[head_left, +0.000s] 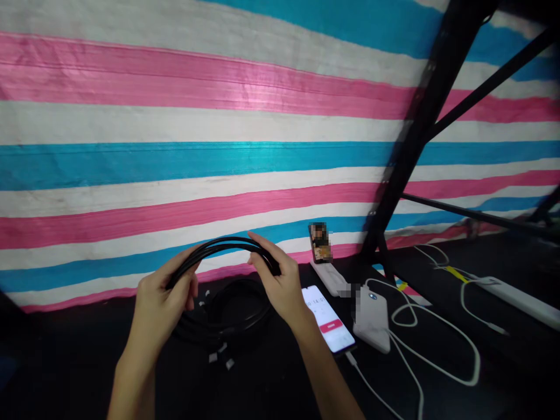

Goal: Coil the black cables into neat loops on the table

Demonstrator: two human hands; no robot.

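A looped coil of black cable [227, 242] is held up by both hands above a dark surface. My left hand [163, 297] grips the left side of the coil, thumb and fingers closed round the strands. On the opposite side, my right hand [282, 277] is wrapped about the strands, thumb below and fingers above. Behind and below the raised arc, more black cable loops [240, 286] show; I cannot tell whether they belong to the same coil. Small pale connector-like pieces [222, 354] lie under the coil, with others near its left inside.
Right of my right hand lies a lit phone [330, 321] showing a timer. Beyond are a white power bank [371, 318], a small device with a screen [321, 242], white cables [472, 367] and a white power strip [520, 300]. A black metal frame [406, 151] stands against striped sheeting [175, 163].
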